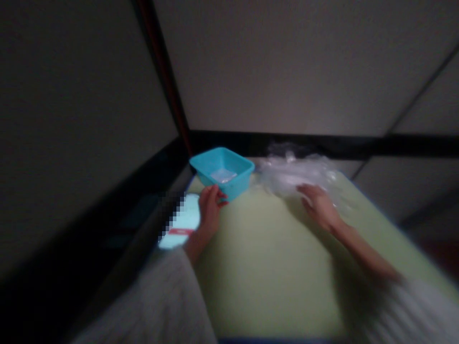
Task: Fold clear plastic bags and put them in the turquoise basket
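A teal plastic basin [244, 185] with sloping sides stands at the far left corner of the table, and something pale and clear lies on its floor. My left hand [211, 203] is at the basin's front side, fingers bent and slightly apart; I see nothing held in it, and cannot tell whether it touches the basin. A loose heap of clear plastic bags [287, 172] spreads over the far right part of the table. Over the near edge of that heap reaches my right hand [319, 203], open, with its fingers stretched forward.
The table [272, 267] has a pale green top with a blue edge. A bright white sheet or screen with a red band [179, 231] lies by its left edge, partly pixelated. Light wall panels [287, 71] with dark rails close off the back and left.
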`<control>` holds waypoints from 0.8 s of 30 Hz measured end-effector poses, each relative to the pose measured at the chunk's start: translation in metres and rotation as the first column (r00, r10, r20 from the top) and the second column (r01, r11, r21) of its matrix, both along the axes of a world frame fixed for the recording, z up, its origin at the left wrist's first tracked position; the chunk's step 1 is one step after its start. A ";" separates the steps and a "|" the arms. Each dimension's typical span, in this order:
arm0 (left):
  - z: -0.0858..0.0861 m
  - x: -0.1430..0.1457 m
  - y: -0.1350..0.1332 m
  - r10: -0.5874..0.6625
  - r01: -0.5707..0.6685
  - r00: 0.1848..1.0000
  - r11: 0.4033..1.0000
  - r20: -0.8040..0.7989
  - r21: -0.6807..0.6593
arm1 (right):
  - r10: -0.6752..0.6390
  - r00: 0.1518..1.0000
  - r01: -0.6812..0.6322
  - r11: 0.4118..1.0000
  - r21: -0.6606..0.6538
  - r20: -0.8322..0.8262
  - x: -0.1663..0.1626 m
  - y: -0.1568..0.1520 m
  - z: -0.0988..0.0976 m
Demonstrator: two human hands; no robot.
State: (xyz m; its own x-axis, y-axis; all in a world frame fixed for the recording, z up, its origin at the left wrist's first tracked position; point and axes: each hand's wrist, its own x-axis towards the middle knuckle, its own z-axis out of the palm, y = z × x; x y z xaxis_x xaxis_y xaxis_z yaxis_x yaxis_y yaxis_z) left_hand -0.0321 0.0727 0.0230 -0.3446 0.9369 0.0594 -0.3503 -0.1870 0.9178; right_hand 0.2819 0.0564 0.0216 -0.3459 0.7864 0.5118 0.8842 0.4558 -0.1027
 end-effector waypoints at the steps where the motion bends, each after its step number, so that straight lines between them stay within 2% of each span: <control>1: -0.002 0.001 -0.003 -0.008 0.008 1.000 1.000 -0.007 -0.006 | 0.001 1.000 -0.001 1.000 0.006 -0.008 -0.001 -0.001 0.002; 4: -0.008 0.005 -0.014 -0.070 0.069 0.996 0.997 -0.046 -0.022 | 0.000 1.000 0.000 1.000 0.018 -0.024 -0.004 -0.006 0.005; 9: -0.017 0.018 -0.035 -0.248 0.243 0.959 0.968 -0.134 -0.054 | 0.012 1.000 -0.013 1.000 0.020 0.013 -0.010 -0.014 0.003; 11: -0.018 0.024 -0.041 -0.326 0.317 0.930 0.945 -0.169 -0.075 | -0.045 0.996 0.044 0.999 0.009 0.076 -0.011 -0.014 0.001; 13: -0.018 0.029 -0.045 -0.391 0.379 0.898 0.920 -0.201 -0.095 | -0.162 0.977 0.165 0.986 -0.010 0.135 -0.011 -0.012 0.000; 16: -0.018 0.032 -0.047 -0.456 0.440 0.857 0.890 -0.241 -0.121 | -0.306 0.943 0.313 0.949 -0.038 0.132 -0.007 -0.003 0.000; 24: -0.014 0.030 -0.050 -0.537 0.508 0.777 0.843 -0.327 -0.177 | -0.358 0.934 0.358 0.934 -0.013 -0.016 0.008 0.016 0.021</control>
